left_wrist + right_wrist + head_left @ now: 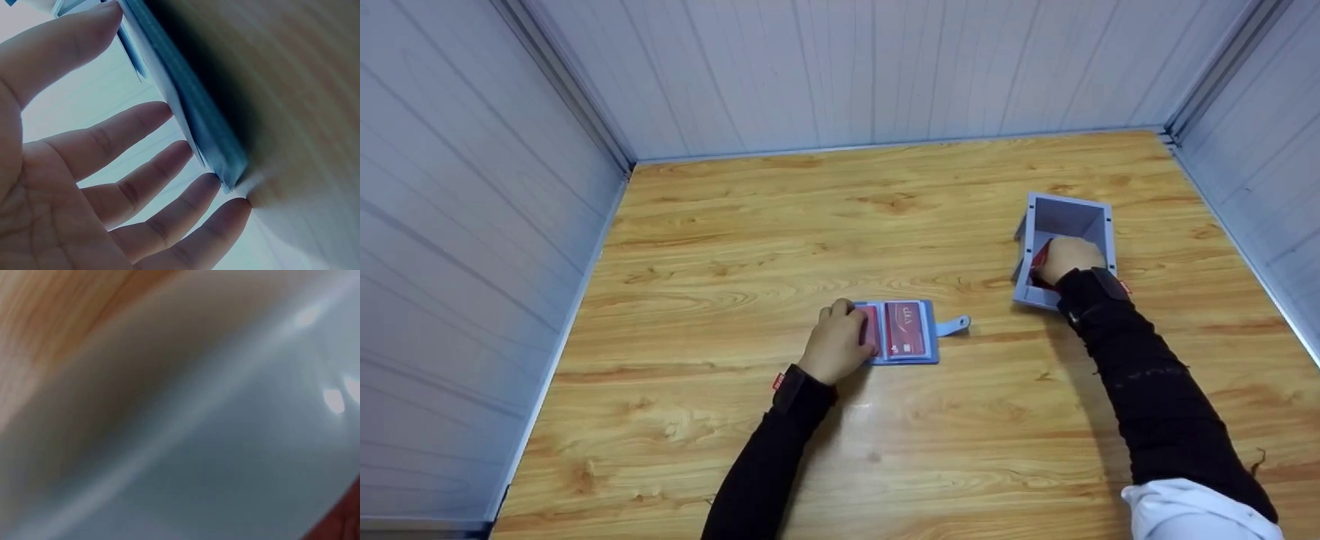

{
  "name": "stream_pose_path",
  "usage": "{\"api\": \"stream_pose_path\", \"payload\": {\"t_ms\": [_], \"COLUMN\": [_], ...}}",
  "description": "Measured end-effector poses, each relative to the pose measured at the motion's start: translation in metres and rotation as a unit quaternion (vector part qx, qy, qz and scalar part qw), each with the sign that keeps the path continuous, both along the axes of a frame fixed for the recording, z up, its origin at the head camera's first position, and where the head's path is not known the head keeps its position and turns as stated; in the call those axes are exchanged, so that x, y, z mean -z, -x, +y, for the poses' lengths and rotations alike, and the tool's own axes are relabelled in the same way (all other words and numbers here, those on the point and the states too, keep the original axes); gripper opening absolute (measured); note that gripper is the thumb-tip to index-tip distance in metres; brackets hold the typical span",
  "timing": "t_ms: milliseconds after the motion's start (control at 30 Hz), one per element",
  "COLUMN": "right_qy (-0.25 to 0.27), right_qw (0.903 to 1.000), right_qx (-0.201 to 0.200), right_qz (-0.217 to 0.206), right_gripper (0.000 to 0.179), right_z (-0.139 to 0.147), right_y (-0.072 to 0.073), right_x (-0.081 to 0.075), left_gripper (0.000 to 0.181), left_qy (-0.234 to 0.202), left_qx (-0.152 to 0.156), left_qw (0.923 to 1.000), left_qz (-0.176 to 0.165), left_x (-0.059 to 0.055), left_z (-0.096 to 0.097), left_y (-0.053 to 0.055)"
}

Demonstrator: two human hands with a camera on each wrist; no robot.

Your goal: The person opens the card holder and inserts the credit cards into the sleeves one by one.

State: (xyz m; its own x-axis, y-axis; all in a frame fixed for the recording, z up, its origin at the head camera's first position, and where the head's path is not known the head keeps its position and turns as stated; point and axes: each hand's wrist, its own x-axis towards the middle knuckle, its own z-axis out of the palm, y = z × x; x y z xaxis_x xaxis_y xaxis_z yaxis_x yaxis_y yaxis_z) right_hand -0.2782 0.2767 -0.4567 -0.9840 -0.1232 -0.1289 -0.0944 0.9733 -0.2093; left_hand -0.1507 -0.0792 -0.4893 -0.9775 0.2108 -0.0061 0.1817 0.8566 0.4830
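Card holder, mid-frame: blue. Card in it: red, white print. Box, right side: grey. Tabletop: yellow-brown wood grain. Walls, top and sides: pale blue-grey, darker streaks. Sleeves, bottom: black; white fabric at lower right.

Wood grain runs across the table, and it's shiny, catching a glare! Smooth plastic by its look on the box, glossy up close; slick plastic card too; matt, wrinkled cloth on the sleeve.
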Motion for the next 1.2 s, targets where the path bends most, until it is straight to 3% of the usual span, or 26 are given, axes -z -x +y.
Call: {"api": "stream_pose_path", "payload": {"t_ms": [400,600,933,1200], "right_qy": [0.021,0.015,0.024,0.019], "right_qw": [0.9997,0.9997,0.9997,0.9995], "right_qx": [0.004,0.008,0.004,0.018], "right_qz": [-0.01,-0.016,-0.004,-0.019], "right_gripper": [0.019,0.028,0.016,0.042], "right_z": [0.0033,0.0017,0.0034,0.0037], "right_y": [0.0013,-0.0012,-0.0007,0.0002], "right_x": [-0.0037,-0.0052,-0.0037,-0.0046], "left_gripper": [0.044,0.043,0.04,0.039], "left_qy": [-0.001,0.002,0.007,0.012], "left_qx": [0.002,0.004,0.007,0.008], "left_qw": [0.9999,1.0,0.9999,0.9998], "left_qz": [0.01,0.003,0.001,0.013], "left_x": [0.0,0.001,0.0011,0.0017], "left_z": [-0.0007,-0.0002,0.0003,-0.0002], "left_y": [-0.0005,0.0003,-0.0005,-0.001]}}
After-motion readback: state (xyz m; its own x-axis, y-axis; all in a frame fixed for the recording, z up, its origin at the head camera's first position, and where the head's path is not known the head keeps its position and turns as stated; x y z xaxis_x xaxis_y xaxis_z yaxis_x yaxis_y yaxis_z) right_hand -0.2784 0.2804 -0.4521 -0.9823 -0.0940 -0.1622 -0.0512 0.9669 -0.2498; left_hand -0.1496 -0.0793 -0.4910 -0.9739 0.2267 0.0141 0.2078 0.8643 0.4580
